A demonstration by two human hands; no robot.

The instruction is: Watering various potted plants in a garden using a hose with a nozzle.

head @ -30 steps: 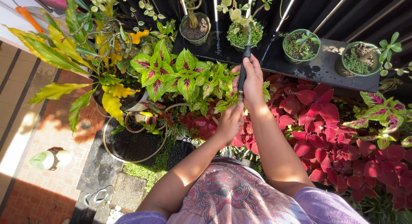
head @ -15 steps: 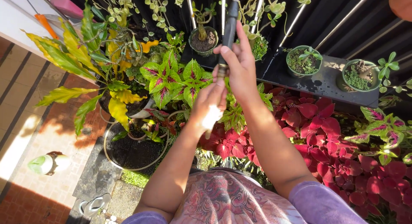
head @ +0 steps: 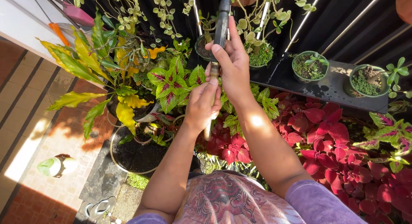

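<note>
Change since the earlier frames: both hands and the tool have risen from low over the coleus leaves toward the trailing vines; the view has tilted with them.

Right hand: wrapped around the dark hose nozzle, whose tip points up past the frame's top edge.

Left hand: fingers closed on the brassy coupling just below the right hand, with a pale hose running down from it.

Surroundings: green-and-magenta coleus left of the nozzle; red coleus to its right; small green pots on a wet black shelf behind it.

Risk, as judged: a loosened coupling could spray the person's shirt or the paving; a slipped grip could drop the nozzle onto the leaves below.
</note>
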